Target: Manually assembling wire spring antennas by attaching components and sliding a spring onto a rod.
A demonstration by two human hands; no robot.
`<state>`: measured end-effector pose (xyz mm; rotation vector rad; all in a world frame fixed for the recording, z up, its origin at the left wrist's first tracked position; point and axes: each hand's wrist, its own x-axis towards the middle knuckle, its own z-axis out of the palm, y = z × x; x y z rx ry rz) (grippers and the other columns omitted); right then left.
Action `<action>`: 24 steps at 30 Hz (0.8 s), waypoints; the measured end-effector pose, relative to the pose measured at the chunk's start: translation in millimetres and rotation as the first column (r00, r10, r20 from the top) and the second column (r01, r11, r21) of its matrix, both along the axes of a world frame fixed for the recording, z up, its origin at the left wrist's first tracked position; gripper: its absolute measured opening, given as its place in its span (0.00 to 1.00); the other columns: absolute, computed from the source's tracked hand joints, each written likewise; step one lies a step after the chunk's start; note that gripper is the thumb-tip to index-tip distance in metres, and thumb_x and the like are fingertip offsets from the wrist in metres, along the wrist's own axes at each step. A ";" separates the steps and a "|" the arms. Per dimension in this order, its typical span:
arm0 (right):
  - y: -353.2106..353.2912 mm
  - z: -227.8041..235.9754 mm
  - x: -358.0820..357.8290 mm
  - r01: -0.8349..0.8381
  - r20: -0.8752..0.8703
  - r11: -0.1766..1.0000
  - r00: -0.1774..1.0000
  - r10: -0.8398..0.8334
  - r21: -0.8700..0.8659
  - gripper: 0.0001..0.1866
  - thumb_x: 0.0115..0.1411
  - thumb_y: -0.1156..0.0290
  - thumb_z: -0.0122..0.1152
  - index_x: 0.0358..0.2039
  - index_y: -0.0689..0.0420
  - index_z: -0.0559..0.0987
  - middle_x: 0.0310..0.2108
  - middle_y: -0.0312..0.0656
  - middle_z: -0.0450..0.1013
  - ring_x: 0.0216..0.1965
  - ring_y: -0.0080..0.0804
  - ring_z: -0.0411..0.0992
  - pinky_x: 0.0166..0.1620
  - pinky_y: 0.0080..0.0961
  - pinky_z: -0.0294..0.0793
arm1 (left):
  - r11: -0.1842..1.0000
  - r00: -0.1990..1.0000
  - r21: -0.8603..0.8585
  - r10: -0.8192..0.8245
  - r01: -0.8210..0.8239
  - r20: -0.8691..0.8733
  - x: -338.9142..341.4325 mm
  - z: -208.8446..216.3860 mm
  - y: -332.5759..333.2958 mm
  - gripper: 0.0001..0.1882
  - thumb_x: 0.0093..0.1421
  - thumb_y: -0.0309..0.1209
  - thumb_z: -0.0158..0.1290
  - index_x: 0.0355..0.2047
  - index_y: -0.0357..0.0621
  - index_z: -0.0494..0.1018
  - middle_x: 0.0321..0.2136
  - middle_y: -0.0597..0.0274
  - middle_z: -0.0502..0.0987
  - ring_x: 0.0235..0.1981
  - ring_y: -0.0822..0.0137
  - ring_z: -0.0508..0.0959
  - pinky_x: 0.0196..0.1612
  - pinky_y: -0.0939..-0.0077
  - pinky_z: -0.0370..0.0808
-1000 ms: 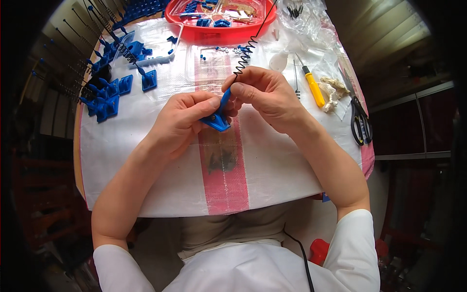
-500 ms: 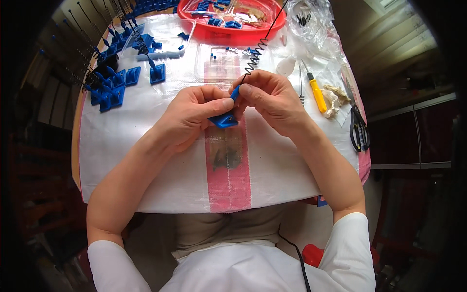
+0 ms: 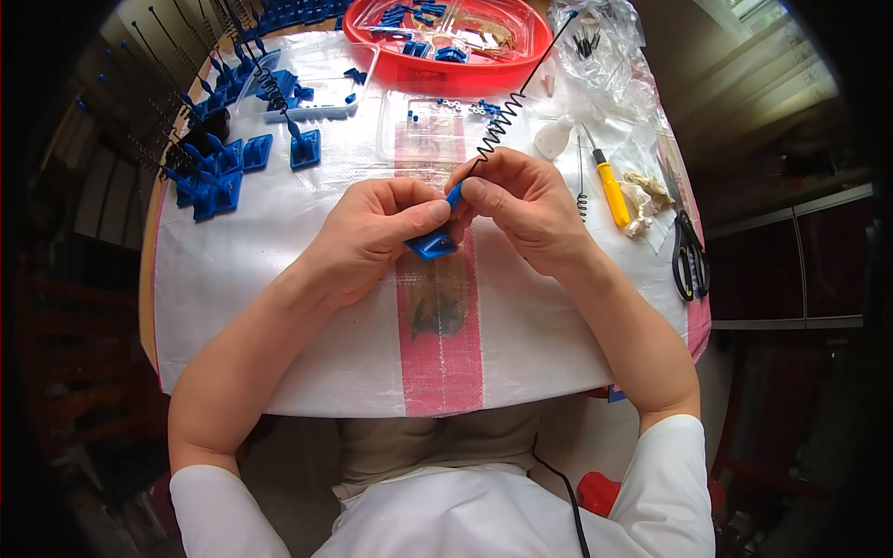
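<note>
My left hand [image 3: 372, 223] is closed on a blue plastic base [image 3: 432, 246] with a narrow neck, thumb pressed along its side. Where that neck meets a black coiled spring wire [image 3: 498, 126], my right hand [image 3: 526, 203] pinches with thumb and forefinger. The wire slants up and to the right from my fingers and ends in a small blue tip [image 3: 573, 14]. My fingers partly cover the joint between wire and neck. Both hands are above the middle of the table, over the pink stripe [image 3: 445, 372] of its white covering.
Blue bases with spring wires [image 3: 209, 177] crowd the left side. Behind stand a clear tray [image 3: 358, 100] of blue parts and a red tub [image 3: 446, 67]. A shallow clear tray [image 3: 395, 139] holds small parts. On the right lie a yellow-handled screwdriver [image 3: 612, 195], black-handled scissors [image 3: 689, 256] and crumpled plastic [image 3: 614, 65].
The whole view has shifted slightly, so the table appears a little lower and the wire's blue tip now shows. Both hands keep their grip on the same piece.
</note>
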<state>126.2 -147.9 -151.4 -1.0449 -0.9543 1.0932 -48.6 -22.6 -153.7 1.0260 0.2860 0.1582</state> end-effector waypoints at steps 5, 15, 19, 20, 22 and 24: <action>-0.2 -1.5 -8.7 0.057 0.013 0.998 0.998 -0.057 0.007 0.09 0.64 0.72 0.62 0.41 0.64 0.79 0.33 0.39 0.78 0.33 0.23 0.76 0.40 0.22 0.77 | 1.000 0.999 -0.003 0.030 -0.030 0.014 -0.3 -3.6 -3.1 0.12 0.64 0.31 0.57 0.44 0.36 0.76 0.36 0.57 0.81 0.38 0.67 0.82 0.46 0.72 0.78; 2.8 -2.3 -15.2 0.076 -0.024 0.997 0.997 -0.076 -0.008 0.07 0.64 0.72 0.61 0.38 0.62 0.78 0.31 0.37 0.77 0.30 0.22 0.75 0.37 0.22 0.76 | 0.998 0.997 -0.035 0.057 -0.055 0.053 -0.8 -8.6 -4.3 0.11 0.65 0.31 0.56 0.43 0.36 0.76 0.34 0.58 0.81 0.37 0.68 0.81 0.44 0.73 0.78; 3.1 -2.5 -14.7 0.067 -0.040 0.997 0.997 -0.068 -0.024 0.07 0.64 0.72 0.61 0.38 0.62 0.77 0.32 0.36 0.77 0.30 0.21 0.75 0.37 0.21 0.76 | 0.998 0.996 -0.016 0.064 -0.063 0.060 -0.6 -9.2 -4.4 0.11 0.65 0.31 0.56 0.43 0.35 0.76 0.34 0.58 0.81 0.37 0.68 0.81 0.44 0.73 0.78; 3.2 -2.5 -14.8 0.071 -0.041 0.997 0.997 -0.072 -0.025 0.07 0.65 0.72 0.61 0.38 0.62 0.77 0.32 0.36 0.77 0.31 0.21 0.75 0.37 0.20 0.75 | 0.998 0.996 -0.015 0.065 -0.064 0.064 -0.2 -10.0 -4.3 0.11 0.65 0.31 0.56 0.43 0.35 0.76 0.34 0.58 0.81 0.37 0.68 0.81 0.44 0.73 0.78; 3.7 -4.1 -15.2 0.078 -0.033 0.997 0.996 -0.078 -0.006 0.07 0.65 0.72 0.61 0.39 0.62 0.77 0.32 0.36 0.77 0.31 0.21 0.75 0.37 0.20 0.75 | 0.998 0.996 -0.017 0.068 -0.067 0.063 -0.2 -9.5 -4.0 0.12 0.65 0.31 0.56 0.43 0.35 0.76 0.35 0.58 0.81 0.37 0.68 0.81 0.45 0.73 0.78; 4.6 -7.1 -14.2 0.083 -0.014 0.996 0.997 -0.082 0.033 0.07 0.65 0.72 0.61 0.39 0.62 0.77 0.32 0.37 0.77 0.31 0.21 0.75 0.38 0.21 0.75 | 0.997 0.996 -0.023 0.069 -0.068 0.054 -0.3 -8.0 -4.6 0.12 0.65 0.31 0.56 0.43 0.35 0.76 0.35 0.58 0.81 0.37 0.68 0.81 0.45 0.73 0.78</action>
